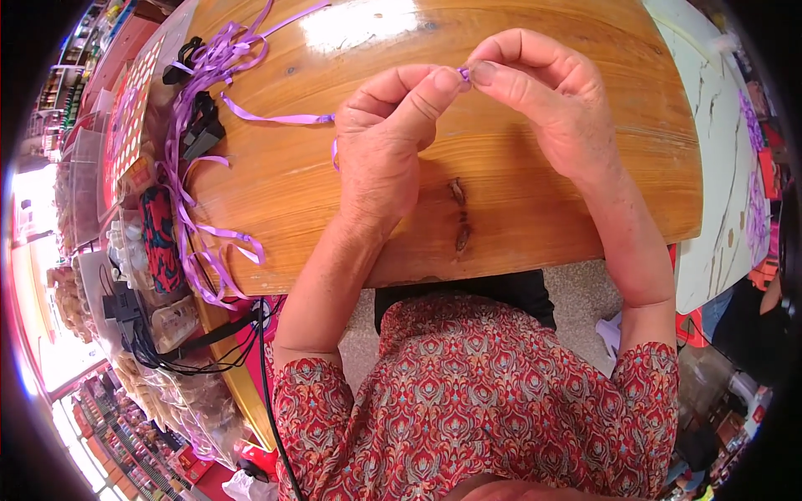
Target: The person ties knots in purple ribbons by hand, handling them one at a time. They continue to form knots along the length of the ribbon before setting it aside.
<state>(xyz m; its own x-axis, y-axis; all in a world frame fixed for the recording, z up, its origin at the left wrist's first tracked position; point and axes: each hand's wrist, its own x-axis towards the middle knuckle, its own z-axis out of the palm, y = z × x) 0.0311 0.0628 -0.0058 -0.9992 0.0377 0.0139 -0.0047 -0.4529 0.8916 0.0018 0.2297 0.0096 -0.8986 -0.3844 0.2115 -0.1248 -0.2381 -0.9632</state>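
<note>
Above the wooden table, my left hand and my right hand meet fingertip to fingertip. Both pinch a small purple bit of ribbon, mostly covered by the thumbs and forefingers. A lilac ribbon strand, with a darker purple band near its end, runs from the left up to my left hand. A short loop of ribbon shows below that hand. Whether these join the pinched bit is hidden. Tangled lilac ribbons lie along the table's left side, closer to my left hand.
Black clip-like pieces sit among the ribbons. A dark electronic box with black cables lies left, beside a red-and-black patterned roll. On the right stands a white marble-patterned table, with more purple ribbon at its far edge.
</note>
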